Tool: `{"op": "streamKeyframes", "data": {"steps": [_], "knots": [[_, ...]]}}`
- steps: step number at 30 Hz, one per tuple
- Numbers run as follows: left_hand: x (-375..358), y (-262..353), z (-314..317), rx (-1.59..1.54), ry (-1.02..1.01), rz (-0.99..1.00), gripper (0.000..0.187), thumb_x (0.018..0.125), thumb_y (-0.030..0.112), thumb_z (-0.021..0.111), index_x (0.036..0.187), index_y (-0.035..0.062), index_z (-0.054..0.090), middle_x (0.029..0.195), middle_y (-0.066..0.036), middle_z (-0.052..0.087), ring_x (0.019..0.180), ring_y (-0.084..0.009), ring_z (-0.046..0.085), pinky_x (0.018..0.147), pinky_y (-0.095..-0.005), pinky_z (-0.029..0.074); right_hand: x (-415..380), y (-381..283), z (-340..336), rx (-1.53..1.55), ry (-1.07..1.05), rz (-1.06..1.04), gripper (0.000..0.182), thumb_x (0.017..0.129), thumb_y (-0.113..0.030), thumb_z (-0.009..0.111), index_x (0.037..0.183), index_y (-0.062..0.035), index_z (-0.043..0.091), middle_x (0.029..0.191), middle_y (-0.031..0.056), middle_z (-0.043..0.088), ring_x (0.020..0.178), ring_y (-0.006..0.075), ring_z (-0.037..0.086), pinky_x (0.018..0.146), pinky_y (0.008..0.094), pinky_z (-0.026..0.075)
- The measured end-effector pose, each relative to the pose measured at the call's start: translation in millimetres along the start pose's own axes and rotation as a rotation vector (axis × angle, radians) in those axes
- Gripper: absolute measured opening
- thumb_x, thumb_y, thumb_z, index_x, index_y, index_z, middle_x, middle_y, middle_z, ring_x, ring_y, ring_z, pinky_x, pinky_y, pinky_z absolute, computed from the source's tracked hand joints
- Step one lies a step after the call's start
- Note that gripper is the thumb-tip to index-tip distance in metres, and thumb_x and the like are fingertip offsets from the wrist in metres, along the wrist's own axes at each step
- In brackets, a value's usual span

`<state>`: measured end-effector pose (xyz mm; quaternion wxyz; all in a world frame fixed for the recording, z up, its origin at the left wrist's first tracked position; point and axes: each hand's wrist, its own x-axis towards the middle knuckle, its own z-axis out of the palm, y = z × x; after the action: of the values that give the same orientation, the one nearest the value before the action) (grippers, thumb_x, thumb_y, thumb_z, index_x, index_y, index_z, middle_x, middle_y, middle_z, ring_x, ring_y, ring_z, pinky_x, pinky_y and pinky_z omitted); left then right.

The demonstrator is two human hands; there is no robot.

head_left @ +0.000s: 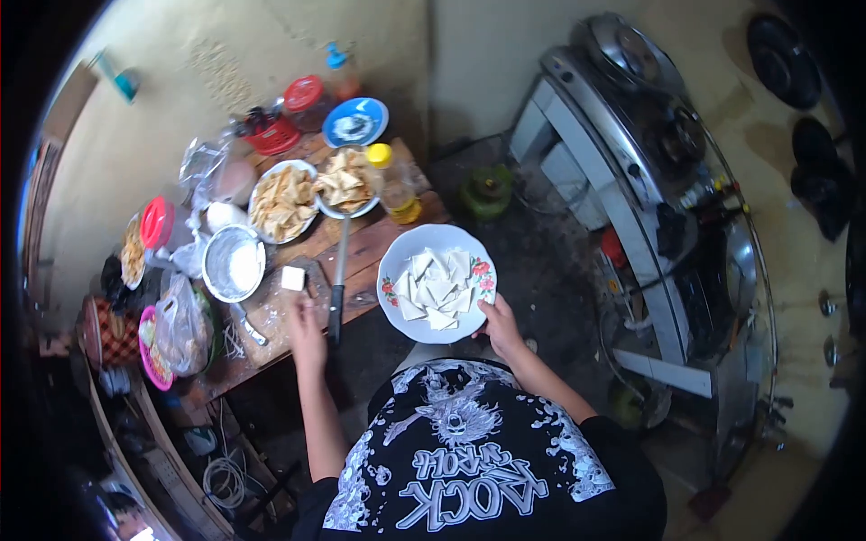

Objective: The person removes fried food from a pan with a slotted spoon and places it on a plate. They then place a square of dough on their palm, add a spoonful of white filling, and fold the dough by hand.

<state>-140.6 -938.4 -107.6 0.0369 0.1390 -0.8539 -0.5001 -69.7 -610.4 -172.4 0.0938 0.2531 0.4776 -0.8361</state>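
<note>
My right hand [501, 325] grips the lower right rim of a white plate with red flowers [437, 236]. White triangular pieces [439, 287] lie spread on the plate, which is held out beyond the table's edge. My left hand [307, 326] is over the wooden table's front edge, just below a white block [293, 278] on a board [316, 288]; its fingers are blurred. A knife [250, 326] lies to its left. On its right, a long-handled strainer [344, 243] reaches toward a bowl of brown fried pieces [346, 180].
A metal bowl of white powder [234, 262], a plate of fried pieces [284, 202], an oil bottle [400, 194] and a blue bowl [355, 123] stand on the table. A stove [622, 117] is at the right, a green gas cylinder [487, 191] on the floor.
</note>
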Motion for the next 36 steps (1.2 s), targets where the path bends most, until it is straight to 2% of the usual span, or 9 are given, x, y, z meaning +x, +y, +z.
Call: {"op": "streamKeyframes", "data": {"steps": [4,8,11,17,20,21,24,28,36], "knots": [[-6,90,29,-0.097,0.269,0.325,0.027,0.092,0.016,0.046,0.111,-0.0026,0.051,0.098,-0.008,0.054,0.084,-0.015,0.051,0.077,-0.0271,0.04,-31,-37,-47,0.054,0.147,-0.122,0.024,0.091,-0.015,0.047,0.112,-0.0056,0.049,0.087,0.0048,0.061,0.061,0.012,0.06,0.042,0.0254,0.048],[-45,159,132,-0.272,-0.406,0.165,0.035,0.092,0.022,0.046,0.119,0.0011,0.045,0.106,-0.01,0.052,0.083,-0.0145,0.052,0.072,-0.0277,0.045,-73,-81,-99,0.126,0.296,-0.233,0.022,0.09,-0.015,0.048,0.109,-0.0046,0.05,0.084,0.0051,0.059,0.059,0.0112,0.059,0.039,0.0254,0.048],[-101,182,226,-0.521,-1.022,-0.119,0.059,0.093,0.037,0.041,0.14,0.0072,0.02,0.13,-0.011,0.04,0.116,-0.0207,0.043,0.09,-0.0375,0.042,-109,-109,-149,0.136,0.394,-0.315,0.023,0.09,-0.014,0.048,0.11,-0.0036,0.051,0.086,0.0058,0.059,0.058,0.0114,0.059,0.039,0.026,0.048],[-210,235,356,-0.819,-1.196,-0.476,0.058,0.094,0.046,0.036,0.136,0.0061,0.03,0.131,-0.012,0.042,0.119,-0.0262,0.043,0.099,-0.0409,0.035,-193,-155,-240,0.178,0.597,-0.358,0.026,0.09,-0.013,0.05,0.113,-0.0019,0.049,0.095,0.0079,0.058,0.079,0.0141,0.06,0.061,0.0272,0.051],[-252,265,404,-0.805,-1.262,-0.487,0.058,0.094,0.046,0.034,0.134,0.0046,0.032,0.13,-0.013,0.044,0.116,-0.0278,0.046,0.099,-0.0411,0.036,-206,-160,-290,-0.01,0.971,-0.881,0.031,0.086,-0.01,0.056,0.115,-0.0024,0.047,0.099,0.0094,0.056,0.098,0.0184,0.052,0.081,0.0321,0.045],[-261,265,422,-0.822,-1.307,-0.474,0.058,0.095,0.045,0.033,0.134,0.0034,0.031,0.131,-0.013,0.043,0.118,-0.0269,0.045,0.099,-0.0406,0.035,-230,-180,-304,-0.46,1.223,-0.884,0.034,0.079,-0.007,0.062,0.111,-0.0032,0.051,0.103,0.0119,0.054,0.105,0.023,0.046,0.089,0.0366,0.037],[-290,275,464,-0.815,-1.402,-0.486,0.056,0.096,0.043,0.031,0.135,0.003,0.03,0.132,-0.013,0.043,0.119,-0.0259,0.044,0.101,-0.0396,0.033,-268,-220,-331,-0.924,1.32,-0.906,0.034,0.073,-0.005,0.064,0.106,-0.005,0.056,0.102,0.0121,0.053,0.097,0.026,0.049,0.084,0.0364,0.039],[-318,295,509,-0.701,-1.47,-0.38,0.054,0.096,0.042,0.03,0.135,0.004,0.03,0.133,-0.012,0.042,0.12,-0.0254,0.043,0.101,-0.0394,0.032,-255,-251,-365,-1.337,1.004,-0.634,0.033,0.074,-0.016,0.064,0.107,-0.0126,0.06,0.107,0.0056,0.053,0.101,0.0268,0.046,0.089,0.0407,0.035],[-292,321,634,-0.602,-1.65,-0.466,0.057,0.095,0.046,0.031,0.135,0.0064,0.032,0.131,-0.012,0.044,0.116,-0.0273,0.046,0.098,-0.0416,0.036,-189,-290,-433,-1.295,1.096,-0.506,0.031,0.07,-0.019,0.067,0.1,-0.013,0.06,0.102,0.0056,0.056,0.1,0.0275,0.048,0.088,0.042,0.036]]}}
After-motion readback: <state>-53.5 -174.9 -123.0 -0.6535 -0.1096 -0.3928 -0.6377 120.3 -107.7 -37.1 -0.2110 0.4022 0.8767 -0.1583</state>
